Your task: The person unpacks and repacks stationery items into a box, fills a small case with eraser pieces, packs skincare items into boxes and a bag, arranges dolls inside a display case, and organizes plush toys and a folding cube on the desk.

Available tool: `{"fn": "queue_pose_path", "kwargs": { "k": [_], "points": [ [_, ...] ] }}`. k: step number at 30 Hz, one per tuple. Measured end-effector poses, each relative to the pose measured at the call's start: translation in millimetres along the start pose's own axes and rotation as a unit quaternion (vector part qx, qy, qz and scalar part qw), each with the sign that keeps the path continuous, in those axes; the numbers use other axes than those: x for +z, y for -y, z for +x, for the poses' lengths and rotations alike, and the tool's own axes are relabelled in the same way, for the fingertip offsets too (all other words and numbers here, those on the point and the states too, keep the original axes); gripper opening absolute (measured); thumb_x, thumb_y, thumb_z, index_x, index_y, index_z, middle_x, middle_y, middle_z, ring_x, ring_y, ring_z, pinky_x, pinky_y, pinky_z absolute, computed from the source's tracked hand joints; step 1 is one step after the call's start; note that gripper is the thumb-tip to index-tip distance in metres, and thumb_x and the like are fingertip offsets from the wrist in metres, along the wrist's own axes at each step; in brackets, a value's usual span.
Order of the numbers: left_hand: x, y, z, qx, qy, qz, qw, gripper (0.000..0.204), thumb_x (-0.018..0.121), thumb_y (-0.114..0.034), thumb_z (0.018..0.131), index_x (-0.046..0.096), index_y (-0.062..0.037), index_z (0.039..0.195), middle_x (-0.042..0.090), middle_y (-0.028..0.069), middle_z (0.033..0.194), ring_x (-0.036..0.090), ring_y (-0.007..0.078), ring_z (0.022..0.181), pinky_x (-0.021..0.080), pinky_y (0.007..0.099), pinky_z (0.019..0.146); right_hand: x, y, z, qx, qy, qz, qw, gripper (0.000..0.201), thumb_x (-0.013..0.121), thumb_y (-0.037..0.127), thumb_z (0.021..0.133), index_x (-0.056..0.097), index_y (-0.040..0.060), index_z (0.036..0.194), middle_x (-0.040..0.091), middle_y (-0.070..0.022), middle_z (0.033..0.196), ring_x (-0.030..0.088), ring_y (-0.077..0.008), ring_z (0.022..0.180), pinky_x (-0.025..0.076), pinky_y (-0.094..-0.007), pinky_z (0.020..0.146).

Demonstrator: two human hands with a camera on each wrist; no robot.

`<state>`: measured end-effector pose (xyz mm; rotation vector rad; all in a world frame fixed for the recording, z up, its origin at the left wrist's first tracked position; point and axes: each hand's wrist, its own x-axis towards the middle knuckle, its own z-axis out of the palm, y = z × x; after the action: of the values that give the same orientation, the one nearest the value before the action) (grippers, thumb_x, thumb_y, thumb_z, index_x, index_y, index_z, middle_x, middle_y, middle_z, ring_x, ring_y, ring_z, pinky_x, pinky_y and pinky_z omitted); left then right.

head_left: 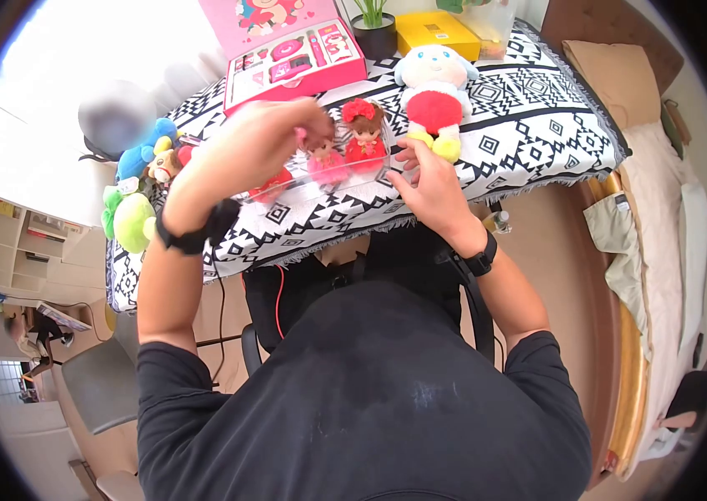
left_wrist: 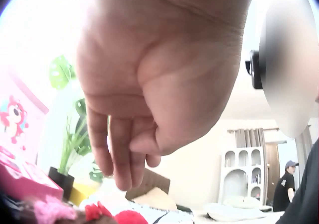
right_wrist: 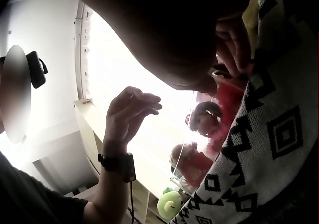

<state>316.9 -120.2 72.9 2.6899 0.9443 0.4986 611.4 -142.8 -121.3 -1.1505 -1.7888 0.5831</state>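
My left hand (head_left: 274,138) is raised over a clear box (head_left: 299,193) of small dolls. In the left wrist view, its fingers (left_wrist: 121,154) hang loosely bent with nothing between them. Inside the box, a doll in a red dress (head_left: 364,149) with a red bow sits at the right end. Next to it is a doll in a pink dress (head_left: 327,167), and a red-dressed doll (head_left: 272,185) is at the left, partly hidden by my left wrist. My right hand (head_left: 433,188) is at the box's right end, thumb and fingers spread; in the right wrist view it is dark.
Behind the box stands an open pink toy set (head_left: 295,71). A light blue and red plush (head_left: 434,92) lies to the right, near a yellow box (head_left: 437,35) and a potted plant (head_left: 373,33). Blue and green plush toys (head_left: 132,221) sit at the left. A patterned cloth (head_left: 520,125) covers the table.
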Motion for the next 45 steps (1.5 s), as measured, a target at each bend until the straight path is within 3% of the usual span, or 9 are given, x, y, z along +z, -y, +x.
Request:
{"fn": "queue_pose_path", "kwargs": {
  "k": [4,7,10,21,29,31,35,39,45],
  "points": [
    [-11,13,-82,-0.157,-0.254,-0.054,0.953,0.018,0.063,0.001,0.111,0.076,0.0035,0.123,0.085,0.0103,0.116,0.08,0.0173,0.112,0.062,0.0339,0.1,-4,4,5,0.035,0.032,0.056,0.997,0.074,0.091,0.021,0.099,0.059,-0.0086,0.159,0.075,-0.0267,0.144,0.076,-0.0349,0.129,0.064,-0.0428,0.104],
    [35,52,-153,-0.288,-0.379,-0.199,0.857,0.032,0.059,-0.009,0.119,0.069,0.0057,0.146,0.079,0.0176,0.139,0.077,0.0239,0.127,0.061,0.0391,0.112,5,-4,2,0.108,0.046,0.225,0.967,0.082,0.089,0.022,0.102,0.051,-0.0139,0.165,0.067,-0.0309,0.158,0.069,-0.0371,0.146,0.061,-0.0444,0.116],
    [90,53,-183,-0.37,-0.362,-0.339,0.786,0.048,0.065,-0.021,0.119,0.064,0.0077,0.157,0.076,0.021,0.149,0.074,0.0269,0.135,0.059,0.0414,0.118,8,2,4,0.152,0.066,0.31,0.936,0.085,0.084,0.024,0.11,0.042,-0.0183,0.169,0.06,-0.0333,0.165,0.062,-0.0371,0.154,0.054,-0.0454,0.125],
    [119,39,-152,-0.385,-0.332,-0.438,0.741,0.068,0.074,-0.024,0.115,0.051,0.0118,0.169,0.063,0.0203,0.168,0.059,0.0259,0.155,0.041,0.0391,0.134,18,10,34,0.239,0.046,0.309,0.919,0.061,0.066,0.03,0.122,0.056,-0.0139,0.164,0.07,-0.0153,0.155,0.064,-0.0201,0.143,0.048,-0.0347,0.124],
    [65,39,-157,-0.397,-0.298,-0.465,0.733,0.076,0.076,-0.014,0.113,0.04,0.0125,0.174,0.057,0.0186,0.174,0.055,0.0233,0.16,0.042,0.0397,0.134,7,54,62,0.151,0.109,0.341,0.921,0.057,0.062,0.015,0.122,0.047,-0.0108,0.17,0.063,-0.0148,0.165,0.059,-0.022,0.154,0.04,-0.0366,0.132],
    [37,57,-159,-0.318,-0.28,-0.495,0.759,0.073,0.074,-0.017,0.115,0.042,0.0119,0.174,0.059,0.0169,0.172,0.056,0.0226,0.158,0.043,0.0395,0.133,5,79,80,0.134,0.146,0.351,0.915,0.06,0.064,0.014,0.121,0.043,-0.0115,0.172,0.061,-0.0159,0.167,0.057,-0.0232,0.156,0.039,-0.0377,0.134],
    [-44,80,-148,-0.358,-0.27,-0.439,0.779,0.062,0.07,-0.028,0.117,0.058,0.0069,0.166,0.07,0.012,0.158,0.065,0.0178,0.144,0.047,0.0362,0.125,21,106,132,0.136,0.166,0.353,0.911,0.06,0.064,0.017,0.121,0.045,-0.0105,0.171,0.061,-0.0156,0.167,0.056,-0.0224,0.156,0.04,-0.0379,0.133],
    [-100,152,-146,-0.381,-0.283,-0.389,0.79,0.054,0.072,-0.04,0.115,0.075,0.0049,0.146,0.081,0.0064,0.131,0.071,0.0131,0.118,0.056,0.0294,0.103,54,136,196,0.123,0.181,0.335,0.917,0.053,0.066,0.019,0.121,0.054,-0.008,0.165,0.066,-0.0147,0.162,0.061,-0.0217,0.152,0.042,-0.0377,0.131],
    [-172,290,-148,-0.441,-0.31,-0.412,0.735,0.062,0.071,-0.056,0.11,0.074,-0.0003,0.136,0.081,0.0127,0.129,0.073,0.0211,0.116,0.054,0.0375,0.109,140,149,301,0.115,0.156,0.285,0.939,0.062,0.067,0.047,0.12,0.066,-0.0053,0.152,0.073,-0.0042,0.131,0.064,-0.0116,0.114,0.051,-0.0312,0.1]
  ]
}}
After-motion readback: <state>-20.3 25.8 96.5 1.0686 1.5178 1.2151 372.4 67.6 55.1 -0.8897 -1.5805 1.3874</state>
